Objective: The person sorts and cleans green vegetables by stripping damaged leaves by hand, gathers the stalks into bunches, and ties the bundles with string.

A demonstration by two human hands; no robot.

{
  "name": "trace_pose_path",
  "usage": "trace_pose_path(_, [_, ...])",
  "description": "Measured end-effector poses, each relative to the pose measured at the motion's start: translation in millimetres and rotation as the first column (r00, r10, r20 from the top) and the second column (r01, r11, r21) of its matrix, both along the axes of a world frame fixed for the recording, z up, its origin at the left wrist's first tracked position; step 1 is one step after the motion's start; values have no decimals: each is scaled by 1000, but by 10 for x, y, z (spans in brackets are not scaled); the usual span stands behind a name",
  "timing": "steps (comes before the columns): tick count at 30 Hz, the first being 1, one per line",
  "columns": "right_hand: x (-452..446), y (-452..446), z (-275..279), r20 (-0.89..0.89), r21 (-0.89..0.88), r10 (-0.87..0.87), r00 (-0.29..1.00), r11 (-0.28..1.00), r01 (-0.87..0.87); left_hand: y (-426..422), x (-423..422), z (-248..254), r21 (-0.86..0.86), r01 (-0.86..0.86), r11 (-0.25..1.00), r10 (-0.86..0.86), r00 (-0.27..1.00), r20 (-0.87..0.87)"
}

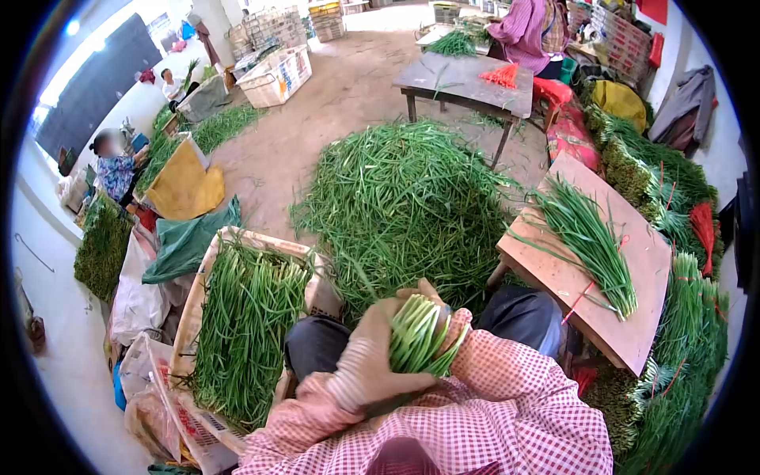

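In my lap I hold a bunch of green stalks (416, 336), their pale cut ends pointing up toward the camera. My left hand (368, 348), in a pale glove, wraps around the left side of the bunch, with its thumb along the lower edge. Behind and to the right of the bunch is my right hand (440, 310), closed on it and partly hidden by the stalks and the checked sleeve. In front of my knees lies a large heap of loose green stalks (404, 206).
A crate (323, 289) full of stalks stands at my left. On a low board (522, 253) at my right lie a bundle (590, 245) and a red tie (582, 297). Tied bundles (689, 317) line the right wall. Further off are a table (467, 79) and other people.
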State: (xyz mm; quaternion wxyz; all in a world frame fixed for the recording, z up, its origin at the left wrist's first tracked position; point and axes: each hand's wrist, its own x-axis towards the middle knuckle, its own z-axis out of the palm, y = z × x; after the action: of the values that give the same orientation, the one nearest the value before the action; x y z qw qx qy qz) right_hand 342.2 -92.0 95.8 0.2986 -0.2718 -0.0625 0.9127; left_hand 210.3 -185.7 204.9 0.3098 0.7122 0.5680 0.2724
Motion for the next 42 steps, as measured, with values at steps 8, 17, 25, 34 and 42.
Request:
trace_pose_path(8, [-109,-129,258,24,17,-5,1000,1000,5,-175,71,-402,111,-315,943,313,949,34])
trace_pose_path(17, [-18,-354,112,-342,419,-37,939,889,187,-143,-137,-655,-314,-376,872,447,873,195])
trace_pose_path(25, [77,-255,282,304,533,-159,939,845,-29,-184,251,-584,-191,-267,945,222,948,-226])
trace_pose_path(34, [966,842,1388,218,831,-694,686,500,242,-369,-342,96,737,-173,653,169,982,80])
trace_pose_path(42, [168,573,1165,77,946,-615,785,-204,-253,-71,352,-508,-208,777,594,440,-97,892])
